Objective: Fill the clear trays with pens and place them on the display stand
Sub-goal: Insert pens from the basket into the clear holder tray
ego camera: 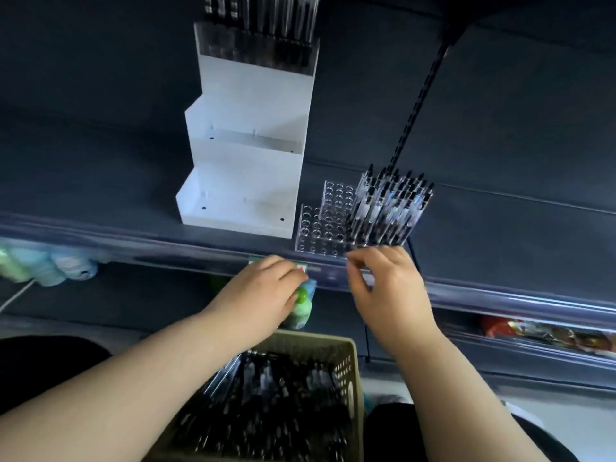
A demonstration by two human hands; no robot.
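- White stepped display stand (pixel 243 145) sits on the dark shelf (pixel 100 181). Its top step already has a clear tray of pens (pixel 263 41) in it, and the two lower steps are bare.
- Just right of the stand there are two clear trays with only holes showing: one at the shelf's front edge (pixel 315 236), and one behind it (pixel 336 196).
- Right beside those is a tray packed with upright black-capped pens (pixel 390 211).
- Right hand (pixel 383 285) is just in front of that full tray, fingers curled and thumb close to the forefinger. Can't tell if the grip has hold of anything or even touches the tray.
- Left hand (pixel 263 295) is lower down, over the shelf's front rail. Its knuckles are up and its fingers curl down next to a green bottle (pixel 301 310) on the shelf below. That grip is hidden, so I can't tell there either.
- Olive perforated basket (pixel 346 371) full of loose pens is down between the forearms.
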